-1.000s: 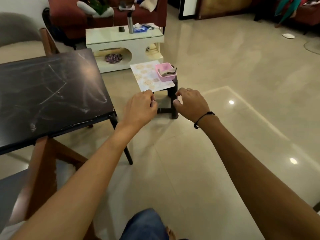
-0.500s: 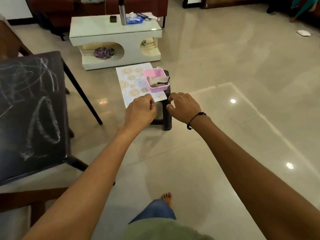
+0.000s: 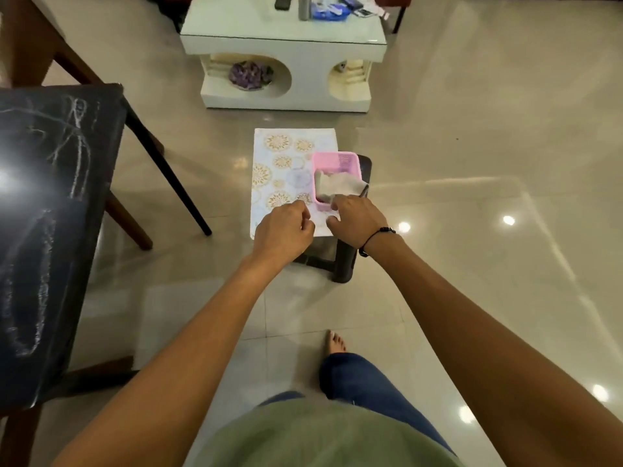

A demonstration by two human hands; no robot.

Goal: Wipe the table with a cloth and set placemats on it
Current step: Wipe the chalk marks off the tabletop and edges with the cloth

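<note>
a: glossy beige floor tiles (image 3: 455, 230) fill my feed, with ceiling lights mirrored in them. nearest the camera i see a green shirt (image 3: 323, 436), a blue trouser leg (image 3: 364, 382) and a bare foot (image 3: 334, 343) on the tile.

b: and the hands?

a: both arms reach forward over a low dark stool (image 3: 340, 261). left hand (image 3: 285, 230) has its fingers loosely curled above the near edge of the placemat (image 3: 283, 170); i can't tell whether it touches or pinches it. right hand (image 3: 357, 222), with a black cord on the wrist, sits at the near rim of the pink basket (image 3: 337, 160), fingers bent downward; whether they grip the rim or the cloth i can't tell.

b: where is the cloth?

a: cloth (image 3: 335, 185) lies crumpled inside the basket, pale grey, one corner hanging over the right rim. the basket stands on the right part of the placemat, and the placemat, white with gold and pale round patterns, overhangs the stool on its left side.

b: the table?

a: black table (image 3: 50, 214) is on my left, well apart from the stool, its top streaked with chalky white scribbles and a glare spot. a wooden chair leg shows beside it.

b: further off?

a: white coffee table (image 3: 286, 45) stands beyond the stool, a purple object (image 3: 251, 75) in its left niche, a metal bottle (image 3: 304, 6) and small items on top.
</note>
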